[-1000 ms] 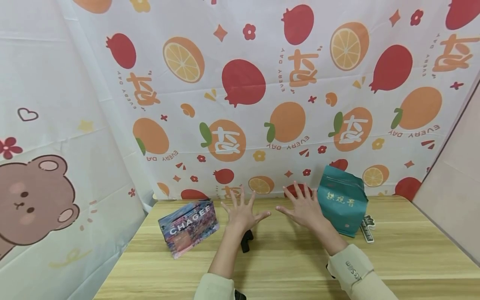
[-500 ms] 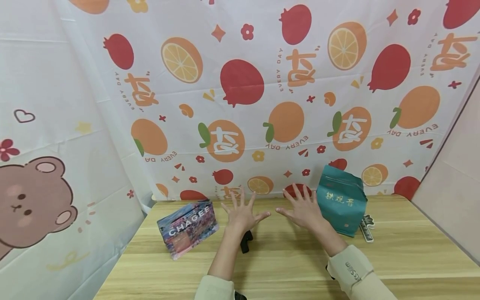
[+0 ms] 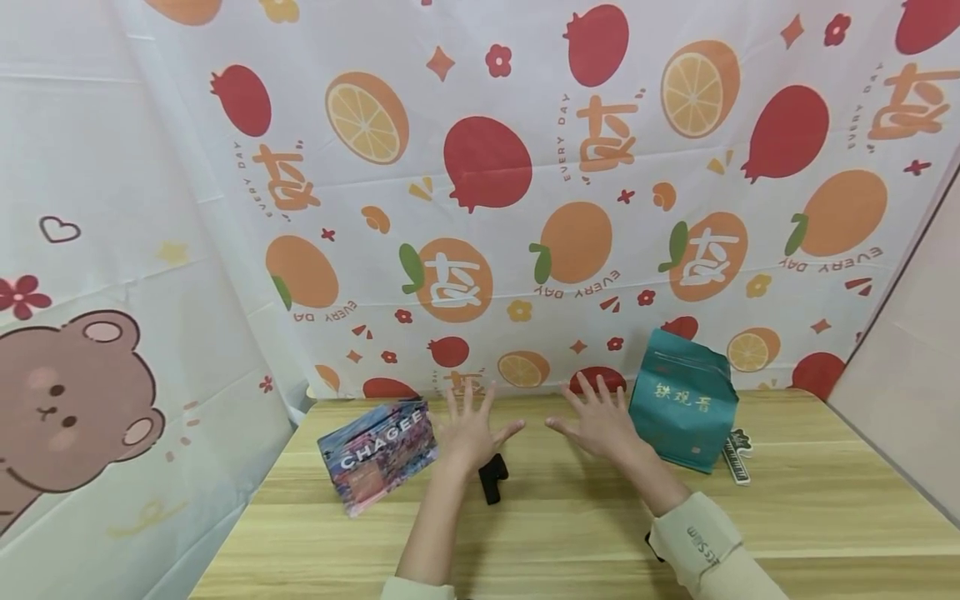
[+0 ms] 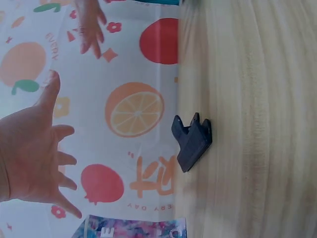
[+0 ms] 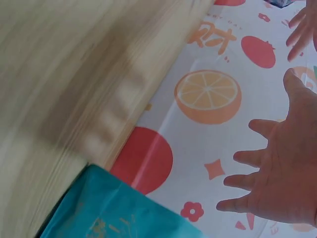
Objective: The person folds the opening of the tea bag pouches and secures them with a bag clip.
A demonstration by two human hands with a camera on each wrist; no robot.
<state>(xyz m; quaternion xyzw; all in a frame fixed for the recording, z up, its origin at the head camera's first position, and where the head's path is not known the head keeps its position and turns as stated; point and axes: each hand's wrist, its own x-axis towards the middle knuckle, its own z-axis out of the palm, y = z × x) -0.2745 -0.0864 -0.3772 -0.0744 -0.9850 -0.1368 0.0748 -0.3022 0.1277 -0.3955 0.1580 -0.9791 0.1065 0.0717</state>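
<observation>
My left hand (image 3: 467, 429) hovers over the table with fingers spread wide and straight, and holds nothing. Nearest to it is a black clip (image 3: 492, 477) on the wood; the left wrist view shows that clip (image 4: 194, 144) with its prongs upward. To the left of this hand lies a colourful bag (image 3: 378, 454) printed "CHAGEE". My right hand (image 3: 602, 423), likewise spread and holding nothing, is beside a teal tea bag (image 3: 684, 404) with gold characters. In the right wrist view the fingers of the right hand (image 5: 287, 168) are apart from the teal bag (image 5: 114, 208).
Right of the teal bag lies a small flat piece (image 3: 738, 458) with a keyboard-like pattern and a dark green top. A fruit-print cloth (image 3: 525, 275) hangs behind the wooden table (image 3: 570, 533). A bear-print cloth (image 3: 187, 333) hangs at left.
My left hand has shifted slightly left, leaving more of the black clip visible. My right hand has drifted a little left. Both stay spread, and the objects stay in place.
</observation>
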